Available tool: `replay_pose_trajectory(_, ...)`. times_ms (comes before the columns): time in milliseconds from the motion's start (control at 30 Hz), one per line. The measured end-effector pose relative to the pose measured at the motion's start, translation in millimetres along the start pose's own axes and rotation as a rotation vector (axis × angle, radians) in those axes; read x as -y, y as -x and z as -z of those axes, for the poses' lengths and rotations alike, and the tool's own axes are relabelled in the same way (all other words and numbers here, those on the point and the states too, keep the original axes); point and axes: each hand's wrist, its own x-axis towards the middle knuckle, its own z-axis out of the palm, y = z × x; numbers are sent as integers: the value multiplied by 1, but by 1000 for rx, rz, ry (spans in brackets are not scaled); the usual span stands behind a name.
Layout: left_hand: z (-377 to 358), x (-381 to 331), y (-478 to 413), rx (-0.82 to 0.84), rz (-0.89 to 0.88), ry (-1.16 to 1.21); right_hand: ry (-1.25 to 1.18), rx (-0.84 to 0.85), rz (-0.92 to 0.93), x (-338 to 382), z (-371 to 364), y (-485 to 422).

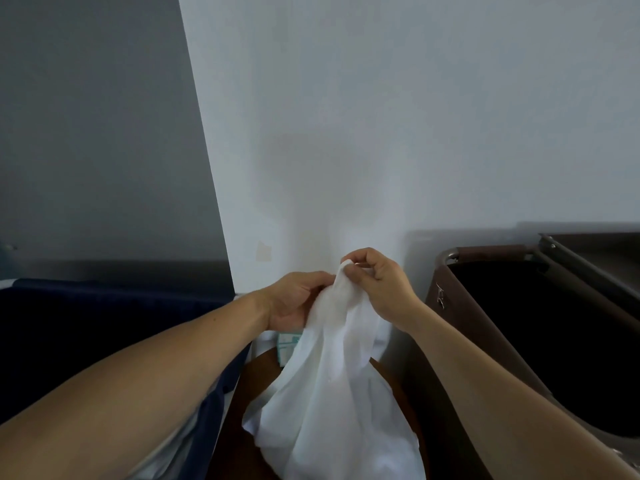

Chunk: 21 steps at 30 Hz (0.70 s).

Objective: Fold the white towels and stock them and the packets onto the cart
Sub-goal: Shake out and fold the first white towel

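Observation:
A white towel (332, 386) hangs in loose folds from both my hands in the middle of the view. My left hand (294, 299) grips its upper edge from the left. My right hand (377, 282) pinches the top corner between thumb and fingers, just right of the left hand. The towel's lower part drapes over a brown round surface (249, 393). A pale green and white packet (287, 348) shows partly behind the towel, below my left hand. The cart (446, 292) with a brown frame and a dark bag stands at the right.
A white wall (381, 133) rises straight ahead, and a grey wall (97, 133) lies to the left. A dark blue cloth surface (104, 323) fills the left side beneath my left forearm.

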Motion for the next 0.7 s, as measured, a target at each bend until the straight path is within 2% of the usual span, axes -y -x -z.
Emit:
replay_pose_trajectory(133, -1, 2, -7, -170, -136, -45, -18, -89, -21, -5, 1, -3)
replay_pose_trajectory(233, -1, 1, -11, -295, -230, 35, -55, -139, -37, -10, 3, -7)
replay_pose_trajectory(400, 4, 2, -9, -161, -231, 12, -136, -182, -93, -16, 6, -7)
replay_pose_trajectory(467, 5, 2, -9, -188, -234, -23, -155, -196, -94, -15, 4, -7)
replay_pose_trajectory(567, 6, -4, -8, -261, -265, -136, -177, -215, -84, -11, 0, -9)
replay_pose_trajectory(700, 2, -19, -9, -340, -336, -451, -182, -162, -53, -2, -4, -10)
